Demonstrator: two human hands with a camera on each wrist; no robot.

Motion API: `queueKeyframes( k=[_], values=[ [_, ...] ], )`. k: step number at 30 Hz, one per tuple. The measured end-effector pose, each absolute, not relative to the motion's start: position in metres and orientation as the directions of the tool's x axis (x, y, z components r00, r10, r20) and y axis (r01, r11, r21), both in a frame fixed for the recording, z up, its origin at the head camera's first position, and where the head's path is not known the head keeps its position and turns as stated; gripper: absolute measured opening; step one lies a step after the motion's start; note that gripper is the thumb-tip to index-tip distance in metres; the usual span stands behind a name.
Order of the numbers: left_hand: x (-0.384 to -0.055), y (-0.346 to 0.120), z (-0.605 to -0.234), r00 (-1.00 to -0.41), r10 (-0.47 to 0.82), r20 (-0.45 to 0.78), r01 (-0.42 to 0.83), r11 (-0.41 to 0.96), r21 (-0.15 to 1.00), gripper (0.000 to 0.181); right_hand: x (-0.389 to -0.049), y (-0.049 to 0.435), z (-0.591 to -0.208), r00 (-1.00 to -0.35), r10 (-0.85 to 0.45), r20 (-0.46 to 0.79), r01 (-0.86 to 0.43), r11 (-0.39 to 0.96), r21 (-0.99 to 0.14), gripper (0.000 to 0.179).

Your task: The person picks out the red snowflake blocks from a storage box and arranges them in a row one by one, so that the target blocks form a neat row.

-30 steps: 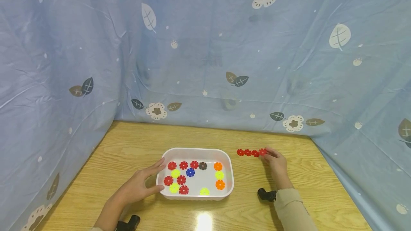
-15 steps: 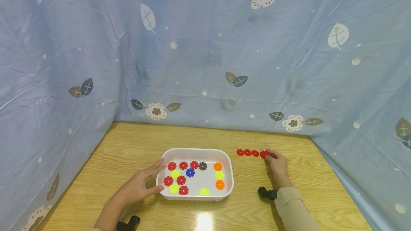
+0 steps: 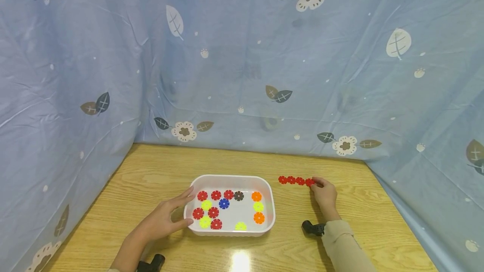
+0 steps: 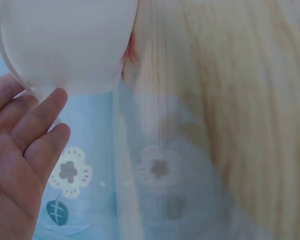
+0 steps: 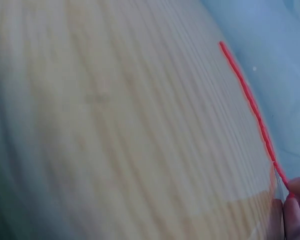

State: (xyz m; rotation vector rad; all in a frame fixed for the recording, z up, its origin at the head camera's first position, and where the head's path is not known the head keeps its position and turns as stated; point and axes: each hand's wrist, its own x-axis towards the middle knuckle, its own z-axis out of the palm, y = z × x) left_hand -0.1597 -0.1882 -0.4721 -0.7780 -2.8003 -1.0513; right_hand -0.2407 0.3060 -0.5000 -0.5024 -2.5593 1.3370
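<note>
In the head view, my right hand (image 3: 325, 195) pinches a red notched plastic disc (image 3: 309, 182) at the right end of a short row of red discs (image 3: 291, 180). That row appears edge-on as a thin red line (image 5: 252, 102) in the right wrist view, with the fingertips (image 5: 299, 186) at its lower end. My left hand (image 3: 162, 221) rests against the left end of a white plastic tray (image 3: 230, 233), thumb and fingers spread along its rim. Inside the tray lie several red, yellow and orange discs, a blue disc (image 3: 224, 203) and a dark disc (image 3: 238, 196).
Wooden table (image 3: 227, 160) beneath everything. A blue patterned curtain (image 3: 242, 74) hangs at the back and both sides. Black camera mounts sit at the left wrist (image 3: 152, 262) and right wrist (image 3: 313, 228).
The right hand has lowered the pinched red disc slightly toward the near side, where it now meets the row's end; a small gap showed half a second ago. The left hand and tray stay put.
</note>
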Motion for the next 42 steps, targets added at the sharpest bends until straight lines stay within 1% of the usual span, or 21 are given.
queueKeyframes(
  k=[9, 14, 19, 24, 28, 37, 42],
  values=[
    [-0.159, -0.188, -0.472, -0.865, 0.447, 0.228, 0.487, 0.635, 0.600, 0.064, -0.237, 0.305, -0.497, -0.894, 0.447, 0.019, 0.219, 0.475, -0.852, 0.036],
    [-0.160, -0.188, -0.473, -0.864, 0.445, 0.234, 0.488, 0.628, 0.606, 0.065, -0.235, 0.299, -0.486, -0.906, 0.424, 0.019, 0.180, 0.424, -0.888, 0.037],
    [-0.160, -0.189, -0.474, -0.860, 0.447, 0.246, 0.497, 0.623, 0.604, 0.064, -0.230, 0.287, -0.472, -0.947, 0.322, 0.016, 0.115, 0.382, -0.917, 0.040],
    [-0.160, -0.188, -0.473, -0.864, 0.446, 0.234, 0.488, 0.628, 0.606, 0.065, -0.224, 0.271, -0.465, -0.975, 0.219, 0.027, 0.063, 0.391, -0.918, 0.042],
    [-0.160, -0.189, -0.472, -0.859, 0.451, 0.240, 0.497, 0.628, 0.598, 0.065, -0.219, 0.253, -0.458, -0.988, 0.143, 0.063, -0.002, 0.391, -0.920, 0.043],
    [-0.159, -0.188, -0.471, -0.853, 0.456, 0.254, 0.510, 0.624, 0.591, 0.062, -0.202, 0.204, -0.440, -0.979, -0.036, 0.201, -0.201, 0.333, -0.921, 0.041],
    [-0.159, -0.188, -0.471, -0.852, 0.458, 0.255, 0.513, 0.626, 0.588, 0.062, -0.195, 0.182, -0.438, -0.964, -0.137, 0.226, -0.255, 0.260, -0.931, 0.041]
  ],
)
